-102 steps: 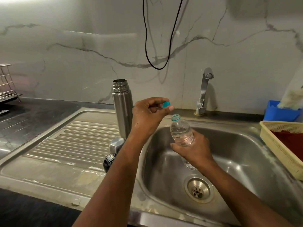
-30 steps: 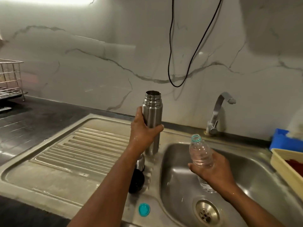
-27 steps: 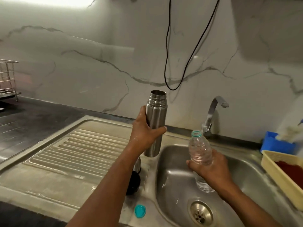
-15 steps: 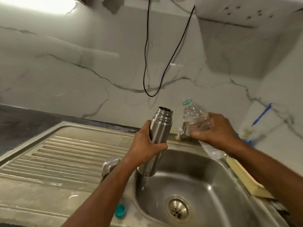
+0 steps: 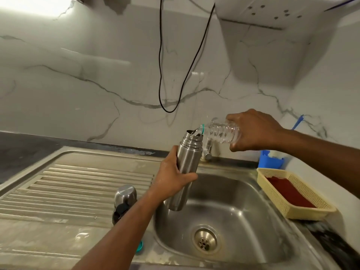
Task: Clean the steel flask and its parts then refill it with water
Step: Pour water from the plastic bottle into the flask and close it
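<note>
My left hand (image 5: 173, 178) grips the open steel flask (image 5: 187, 158) around its middle and holds it tilted over the sink basin (image 5: 243, 221). My right hand (image 5: 253, 131) holds a clear plastic water bottle (image 5: 220, 132) on its side, its mouth at the flask's opening, and water runs from it into the flask. The flask's steel cup (image 5: 125, 192) and black stopper (image 5: 119, 211) lie on the drainboard (image 5: 68, 188) beside my left forearm. The bottle's teal cap (image 5: 139, 246) rests near the sink's front edge.
A yellow basket (image 5: 292, 193) with a red cloth inside sits right of the basin, with a blue container (image 5: 270, 161) behind it. The tap (image 5: 207, 151) is partly hidden behind the flask. A black cable (image 5: 161, 75) hangs down the marble wall.
My right hand has raised the bottle and tipped it from upright to lying on its side at the flask's mouth. Water now pours in. My left hand has carried the flask over the basin.
</note>
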The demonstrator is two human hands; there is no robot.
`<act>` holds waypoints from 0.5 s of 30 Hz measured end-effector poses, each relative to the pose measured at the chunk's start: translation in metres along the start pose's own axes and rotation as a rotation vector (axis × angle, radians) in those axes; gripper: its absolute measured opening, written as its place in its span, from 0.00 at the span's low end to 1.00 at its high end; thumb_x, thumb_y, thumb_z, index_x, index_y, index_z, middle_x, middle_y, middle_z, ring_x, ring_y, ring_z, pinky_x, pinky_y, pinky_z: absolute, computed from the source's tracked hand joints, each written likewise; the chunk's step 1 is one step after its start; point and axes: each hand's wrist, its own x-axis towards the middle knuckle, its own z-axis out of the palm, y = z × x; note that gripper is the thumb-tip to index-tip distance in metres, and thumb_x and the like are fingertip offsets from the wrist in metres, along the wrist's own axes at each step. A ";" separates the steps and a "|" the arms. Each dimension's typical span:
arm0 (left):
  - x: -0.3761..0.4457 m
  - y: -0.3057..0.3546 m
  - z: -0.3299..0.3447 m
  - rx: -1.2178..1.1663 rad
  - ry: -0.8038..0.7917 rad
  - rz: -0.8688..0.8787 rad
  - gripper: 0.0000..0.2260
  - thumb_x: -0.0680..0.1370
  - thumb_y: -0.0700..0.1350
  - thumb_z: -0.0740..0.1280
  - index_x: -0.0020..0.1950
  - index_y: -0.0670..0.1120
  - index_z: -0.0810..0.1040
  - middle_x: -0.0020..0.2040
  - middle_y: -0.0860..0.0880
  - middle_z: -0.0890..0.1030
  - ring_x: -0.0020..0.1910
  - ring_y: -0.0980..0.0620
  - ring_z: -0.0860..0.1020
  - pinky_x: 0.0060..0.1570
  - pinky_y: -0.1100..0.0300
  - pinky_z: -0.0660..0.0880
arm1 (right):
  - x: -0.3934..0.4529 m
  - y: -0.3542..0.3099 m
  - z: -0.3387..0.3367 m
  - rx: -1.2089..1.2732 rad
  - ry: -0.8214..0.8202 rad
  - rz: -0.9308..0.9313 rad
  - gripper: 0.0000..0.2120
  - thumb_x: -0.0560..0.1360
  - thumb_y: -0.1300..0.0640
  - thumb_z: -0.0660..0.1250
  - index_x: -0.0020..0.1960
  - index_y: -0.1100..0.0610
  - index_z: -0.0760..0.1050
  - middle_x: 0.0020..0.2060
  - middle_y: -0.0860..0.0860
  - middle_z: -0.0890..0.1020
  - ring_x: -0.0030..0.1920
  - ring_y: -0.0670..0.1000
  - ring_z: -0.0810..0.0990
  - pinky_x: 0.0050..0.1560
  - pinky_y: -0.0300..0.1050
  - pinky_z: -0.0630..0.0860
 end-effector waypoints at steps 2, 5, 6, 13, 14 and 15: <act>0.000 0.000 0.000 0.001 0.018 0.005 0.31 0.70 0.46 0.82 0.65 0.55 0.68 0.54 0.56 0.80 0.51 0.58 0.81 0.44 0.68 0.75 | 0.006 0.000 -0.006 -0.079 0.025 -0.044 0.28 0.64 0.41 0.80 0.60 0.47 0.75 0.39 0.42 0.78 0.37 0.44 0.76 0.34 0.41 0.70; 0.000 0.000 0.000 0.008 0.027 0.018 0.31 0.70 0.46 0.82 0.65 0.56 0.68 0.54 0.57 0.79 0.50 0.58 0.81 0.41 0.70 0.73 | 0.013 0.000 -0.017 -0.210 0.050 -0.102 0.30 0.65 0.41 0.80 0.64 0.48 0.75 0.41 0.44 0.79 0.40 0.47 0.78 0.34 0.41 0.67; 0.000 0.000 0.001 0.010 0.028 0.022 0.31 0.70 0.47 0.82 0.65 0.56 0.67 0.54 0.57 0.79 0.50 0.58 0.81 0.42 0.70 0.74 | 0.015 0.000 -0.022 -0.254 0.060 -0.119 0.32 0.65 0.41 0.79 0.65 0.48 0.75 0.41 0.45 0.79 0.41 0.49 0.78 0.34 0.41 0.66; 0.001 0.001 0.000 0.015 0.045 0.024 0.31 0.70 0.46 0.81 0.65 0.56 0.67 0.53 0.57 0.78 0.49 0.58 0.80 0.42 0.70 0.73 | 0.024 -0.008 -0.041 -0.473 0.080 -0.198 0.32 0.68 0.41 0.78 0.67 0.49 0.72 0.45 0.48 0.81 0.42 0.51 0.79 0.39 0.46 0.76; 0.001 0.000 -0.001 0.017 0.047 0.026 0.31 0.70 0.46 0.81 0.65 0.56 0.67 0.53 0.57 0.78 0.49 0.58 0.80 0.41 0.70 0.73 | 0.026 -0.009 -0.044 -0.491 0.080 -0.203 0.32 0.68 0.41 0.78 0.67 0.49 0.72 0.45 0.48 0.81 0.42 0.51 0.78 0.39 0.45 0.73; 0.001 0.000 -0.001 0.019 0.049 0.025 0.31 0.70 0.46 0.81 0.65 0.56 0.66 0.53 0.57 0.78 0.49 0.58 0.80 0.41 0.69 0.73 | 0.027 -0.009 -0.045 -0.514 0.081 -0.209 0.32 0.69 0.41 0.77 0.68 0.49 0.72 0.45 0.48 0.81 0.42 0.51 0.77 0.39 0.45 0.70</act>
